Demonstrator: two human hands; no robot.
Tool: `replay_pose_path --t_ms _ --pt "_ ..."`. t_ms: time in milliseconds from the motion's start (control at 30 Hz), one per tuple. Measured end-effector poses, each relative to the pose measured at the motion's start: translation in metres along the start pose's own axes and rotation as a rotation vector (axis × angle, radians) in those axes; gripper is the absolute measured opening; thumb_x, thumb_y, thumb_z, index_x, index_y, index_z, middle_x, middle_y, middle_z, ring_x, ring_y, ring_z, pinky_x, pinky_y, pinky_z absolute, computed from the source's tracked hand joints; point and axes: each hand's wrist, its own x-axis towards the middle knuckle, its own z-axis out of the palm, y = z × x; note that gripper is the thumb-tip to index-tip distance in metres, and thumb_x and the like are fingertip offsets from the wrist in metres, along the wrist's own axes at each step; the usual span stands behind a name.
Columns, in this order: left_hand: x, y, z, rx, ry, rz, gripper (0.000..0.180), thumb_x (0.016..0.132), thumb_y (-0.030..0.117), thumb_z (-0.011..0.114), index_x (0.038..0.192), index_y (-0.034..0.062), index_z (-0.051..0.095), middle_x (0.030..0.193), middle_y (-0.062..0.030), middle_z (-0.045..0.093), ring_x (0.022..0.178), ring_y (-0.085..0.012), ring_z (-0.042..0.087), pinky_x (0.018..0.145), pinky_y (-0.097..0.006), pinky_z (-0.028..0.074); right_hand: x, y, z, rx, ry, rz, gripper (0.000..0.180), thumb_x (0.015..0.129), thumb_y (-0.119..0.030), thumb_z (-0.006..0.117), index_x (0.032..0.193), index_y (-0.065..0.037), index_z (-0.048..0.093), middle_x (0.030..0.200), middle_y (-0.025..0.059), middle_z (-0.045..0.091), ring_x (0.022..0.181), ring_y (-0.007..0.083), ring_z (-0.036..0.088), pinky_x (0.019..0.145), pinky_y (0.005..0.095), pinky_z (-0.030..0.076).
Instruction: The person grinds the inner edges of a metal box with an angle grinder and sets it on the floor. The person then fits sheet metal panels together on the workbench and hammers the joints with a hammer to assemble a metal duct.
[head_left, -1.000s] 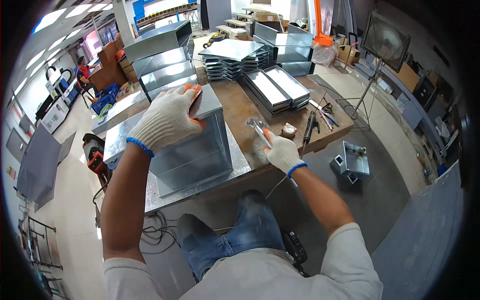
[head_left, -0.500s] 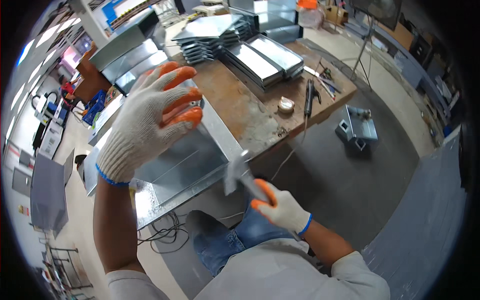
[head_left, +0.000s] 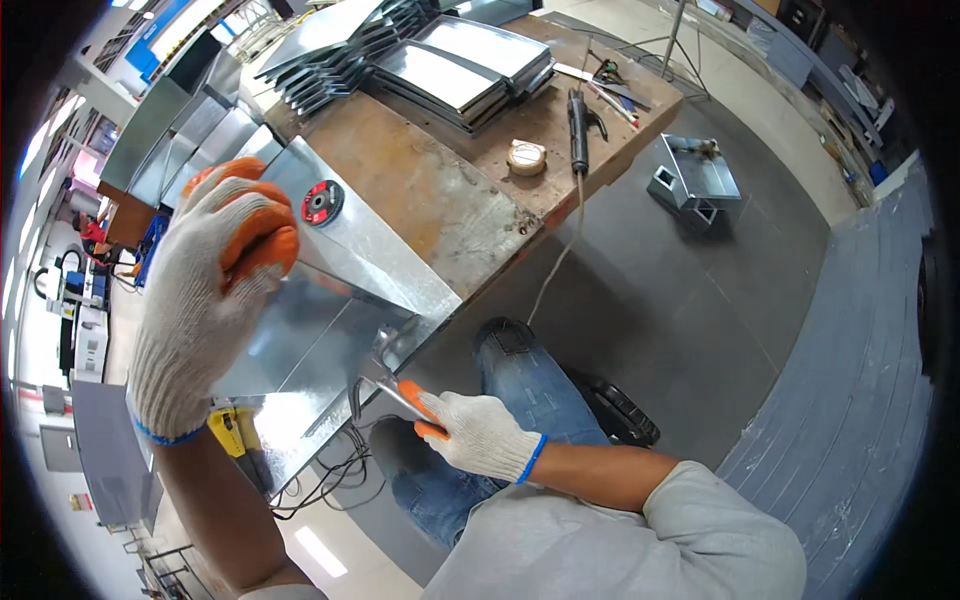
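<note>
In my right hand point(head_left: 485, 430), gloved in white knit with orange palm coating, is the handle of a claw hammer point(head_left: 405, 398). Its head is over the near edge of a shiny sheet-metal box point(head_left: 385, 285), close to a corner; whether it touches cannot be told. My left hand point(head_left: 215, 285), gloved alike, is raised over the box's left part with fingers curled in. What they hold, if anything, is hidden. A red and black grinding disc point(head_left: 322, 203) lies on the metal strip beyond the opening. A yellow tool point(head_left: 228, 432) sits below my left wrist.
The wooden bench point(head_left: 400, 180) bears stacked metal panels point(head_left: 465, 70), a tape measure point(head_left: 526, 157) and a black corded tool point(head_left: 580, 130). A small metal frame point(head_left: 700, 175) stands on the floor at right. Loose cables point(head_left: 345, 465) hang near my knee.
My view has shifted, uncovering the disc and the yellow tool. My left fingers, spread before, are now curled. The hammer has come down and left to the box's near edge.
</note>
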Motion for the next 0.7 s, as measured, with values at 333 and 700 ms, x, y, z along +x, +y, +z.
replay_pose_path --t_ms 333,700 --pt "-0.004 -0.010 0.001 -0.020 0.022 -0.022 0.026 0.085 0.015 0.079 0.107 0.0026 0.075 0.123 -0.0106 0.074 0.137 -0.0362 0.058 0.122 -0.050 0.038 0.005 0.010 -0.003 -0.013 0.052 0.004 0.041 0.096 -0.024 0.073 0.133 -0.006 0.065 0.086 0.0128 0.068 0.062 0.0311 0.063 0.055 0.0380 0.049" --pt "-0.004 -0.005 0.000 0.005 0.036 -0.013 0.030 0.083 0.013 0.080 0.111 0.0021 0.075 0.124 -0.0118 0.074 0.134 -0.0365 0.060 0.121 -0.049 0.040 0.006 0.012 -0.011 -0.037 0.032 0.012 0.041 0.096 -0.024 0.073 0.131 -0.006 0.065 0.087 0.0132 0.069 0.062 0.0314 0.064 0.056 0.0381 0.050"
